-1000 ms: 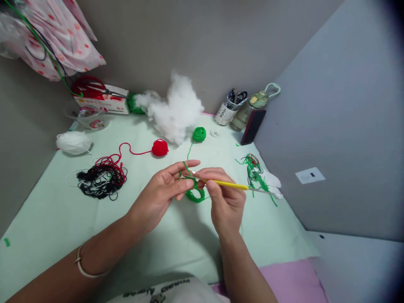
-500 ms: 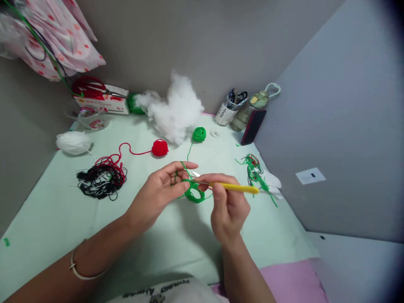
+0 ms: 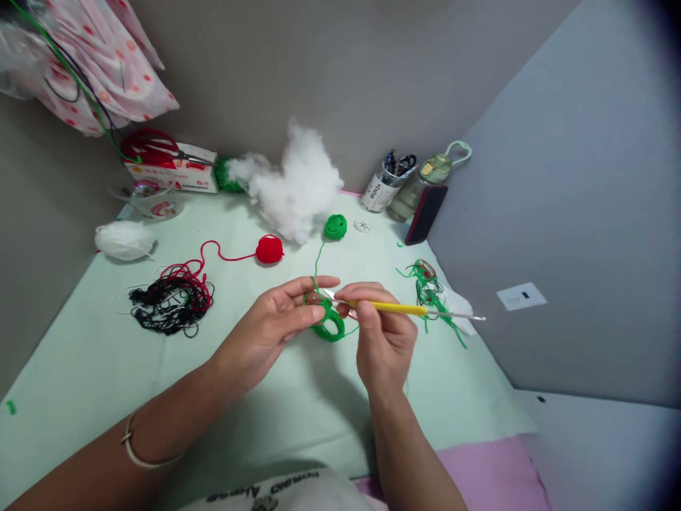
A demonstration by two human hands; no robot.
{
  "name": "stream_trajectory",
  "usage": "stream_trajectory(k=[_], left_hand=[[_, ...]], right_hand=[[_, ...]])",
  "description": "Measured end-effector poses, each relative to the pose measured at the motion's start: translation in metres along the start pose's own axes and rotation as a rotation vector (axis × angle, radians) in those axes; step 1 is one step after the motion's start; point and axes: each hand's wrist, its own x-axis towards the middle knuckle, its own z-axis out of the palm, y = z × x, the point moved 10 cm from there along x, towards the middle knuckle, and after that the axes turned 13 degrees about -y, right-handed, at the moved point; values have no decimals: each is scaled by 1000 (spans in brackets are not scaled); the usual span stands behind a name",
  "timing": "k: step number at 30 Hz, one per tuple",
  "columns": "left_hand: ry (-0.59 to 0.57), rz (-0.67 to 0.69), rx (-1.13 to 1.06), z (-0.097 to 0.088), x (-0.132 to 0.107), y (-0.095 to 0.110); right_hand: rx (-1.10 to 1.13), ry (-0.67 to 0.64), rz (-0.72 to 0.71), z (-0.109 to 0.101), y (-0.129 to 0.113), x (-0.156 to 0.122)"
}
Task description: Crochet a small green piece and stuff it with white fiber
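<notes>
My left hand (image 3: 271, 323) pinches a small piece of green yarn work between thumb and fingers, with the strand running over the raised index finger. That strand leads back to a green yarn ball (image 3: 335, 227). In my right hand (image 3: 386, 333) is a crochet hook (image 3: 396, 308) with a yellow handle; its left tip meets the yarn at my left fingertips, and a second metal end sticks out to the right. Just beneath the fingers lies a coil of green yarn (image 3: 330, 328). Scissors (image 3: 328, 293), partly hidden, lie behind my fingers.
A red yarn ball (image 3: 269, 250), white stuffing (image 3: 301, 184) and a white yarn ball (image 3: 125, 240) lie farther back. Tangled black yarn (image 3: 170, 305) is at left, green scraps (image 3: 433, 291) at right. A phone (image 3: 426, 215), bottle (image 3: 409, 195) and pen holder (image 3: 381, 189) stand by the wall.
The hook has turned slightly and its metal right end now shows clearly. My right hand has shifted slightly left and up; my left index finger has straightened a little.
</notes>
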Motion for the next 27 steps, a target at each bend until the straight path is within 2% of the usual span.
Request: stream_trajectory(k=[3, 6, 8, 10, 12, 15, 16, 18, 21, 27], left_hand=[[45, 38, 96, -2, -2, 0], [132, 87, 131, -7, -5, 2], [128, 50, 53, -7, -4, -4], [77, -35, -85, -3, -2, -14], [36, -95, -197, -1, 0, -18], [67, -57, -215, -9, 0, -8], [80, -30, -193, -12, 0, -4], [58, 0, -138, -10, 0, 1], [6, 14, -74, -2, 0, 2], [36, 6, -5, -2, -1, 0]], right_hand=[[-99, -44, 0, 7, 0, -1], [-337, -79, -104, 16, -11, -8], [-538, -114, -199, 24, -19, -13], [-584, -132, -242, 26, -23, -15], [-419, -61, -187, 11, -19, -10], [-29, 173, -36, -22, -4, -7], [70, 196, 0, -25, 1, -6], [191, 149, 54, -19, 8, -2], [207, 93, 97, -11, 12, -3], [134, 85, 86, -8, 9, -5]])
